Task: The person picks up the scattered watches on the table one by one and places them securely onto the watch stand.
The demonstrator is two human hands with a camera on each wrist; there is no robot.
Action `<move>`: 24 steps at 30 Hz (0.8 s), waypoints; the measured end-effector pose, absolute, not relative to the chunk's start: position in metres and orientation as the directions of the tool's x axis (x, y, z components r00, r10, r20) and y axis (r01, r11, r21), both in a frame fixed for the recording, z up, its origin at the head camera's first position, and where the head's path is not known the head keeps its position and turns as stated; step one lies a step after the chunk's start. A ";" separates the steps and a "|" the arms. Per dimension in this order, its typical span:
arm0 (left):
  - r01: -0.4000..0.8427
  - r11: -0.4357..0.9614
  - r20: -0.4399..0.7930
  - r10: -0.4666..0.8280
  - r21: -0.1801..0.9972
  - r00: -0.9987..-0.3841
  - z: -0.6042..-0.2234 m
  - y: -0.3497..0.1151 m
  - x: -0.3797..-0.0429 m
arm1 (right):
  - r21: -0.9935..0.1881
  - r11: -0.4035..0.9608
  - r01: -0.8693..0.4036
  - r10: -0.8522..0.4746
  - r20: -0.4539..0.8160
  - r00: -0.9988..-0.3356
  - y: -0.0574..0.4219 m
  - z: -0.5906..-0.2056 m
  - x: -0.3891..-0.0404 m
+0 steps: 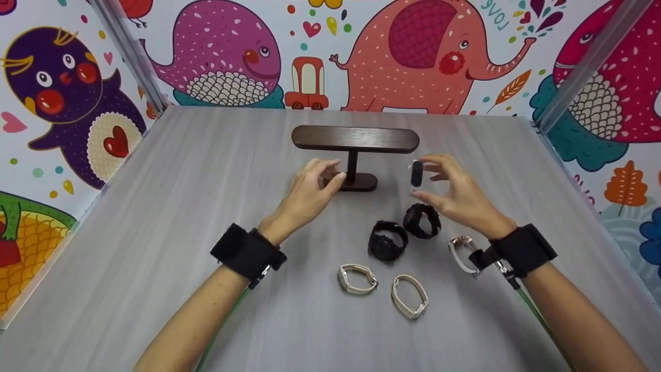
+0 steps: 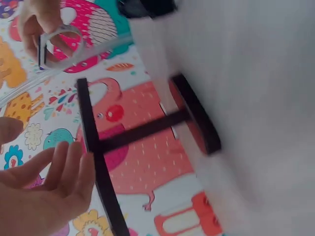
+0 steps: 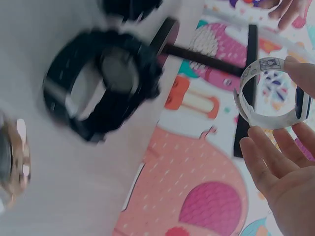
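The white band point(image 1: 416, 174) is pinched by the thumb and fingers of the right hand point(image 1: 459, 195) and is held up near the right end of the bar point(image 1: 356, 138) on the stand point(image 1: 352, 164). Nothing is seen held by the left hand point(image 1: 307, 190); its thumb and fingers are apart beside the stand, and whether the stand is touched cannot be told. The step in hand seems to be lining up; next, the band would need to be turned and slipped over the bar's end. Nearer, black watches point(image 1: 386, 249), cream bands point(image 1: 410, 311) and a gold watch point(image 1: 461, 240) are spread on the table point(image 1: 222, 170).
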State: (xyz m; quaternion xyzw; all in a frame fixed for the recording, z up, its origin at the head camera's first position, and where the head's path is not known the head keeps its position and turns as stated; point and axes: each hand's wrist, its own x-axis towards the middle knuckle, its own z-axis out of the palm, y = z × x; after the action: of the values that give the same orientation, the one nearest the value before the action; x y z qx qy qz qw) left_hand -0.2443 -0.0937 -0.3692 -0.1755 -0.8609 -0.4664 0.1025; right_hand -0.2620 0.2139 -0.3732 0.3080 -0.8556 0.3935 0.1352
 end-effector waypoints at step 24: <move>0.452 0.696 0.430 0.224 0.558 -0.875 -0.364 -0.127 -0.318 | -0.631 0.588 -0.506 -0.392 0.325 -0.861 0.218 -0.351 -0.333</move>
State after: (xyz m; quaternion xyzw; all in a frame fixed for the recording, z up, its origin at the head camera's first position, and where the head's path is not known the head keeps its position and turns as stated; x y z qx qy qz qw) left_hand -0.3180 -0.1274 -0.3637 -0.1866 -0.9057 -0.3423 0.1666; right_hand -0.3330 0.2176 -0.3506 0.2527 -0.8877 0.3772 0.0759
